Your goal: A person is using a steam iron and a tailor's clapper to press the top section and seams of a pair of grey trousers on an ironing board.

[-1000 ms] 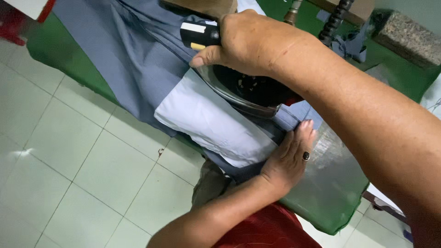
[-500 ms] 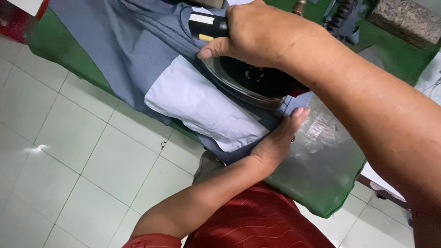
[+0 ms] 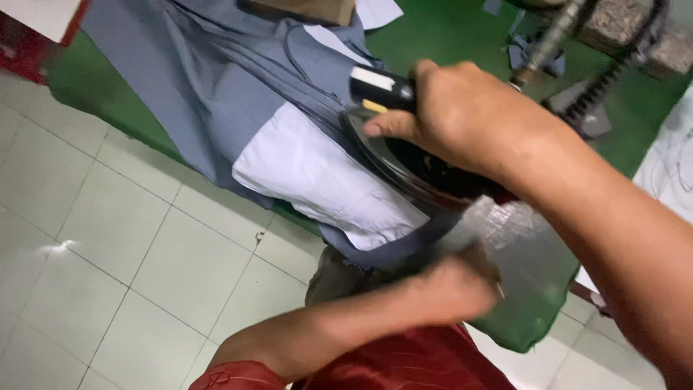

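Note:
My right hand [image 3: 462, 119] is shut around the handle of a black iron [image 3: 404, 162]. The iron rests on a grey-blue garment [image 3: 216, 79] spread over a green padded table [image 3: 440, 36]. A white lining panel [image 3: 325, 177] of the garment lies just left of the iron. My left hand [image 3: 455, 289] is blurred by motion at the table's near edge, against the garment's lower end, below the iron. Its fingers cannot be made out. A red sleeve covers that upper arm.
A clear crinkled plastic sheet [image 3: 520, 245] covers the table's near right corner. A black coiled hose [image 3: 613, 72] and a stone block [image 3: 613, 29] sit at the back right, a wooden block [image 3: 303, 9] at the top. Pale floor tiles [image 3: 108, 253] lie to the left.
The iron and my right hand have slid right along the garment. My left hand, earlier flat on the fabric edge, is now moving and blurred, a little lower.

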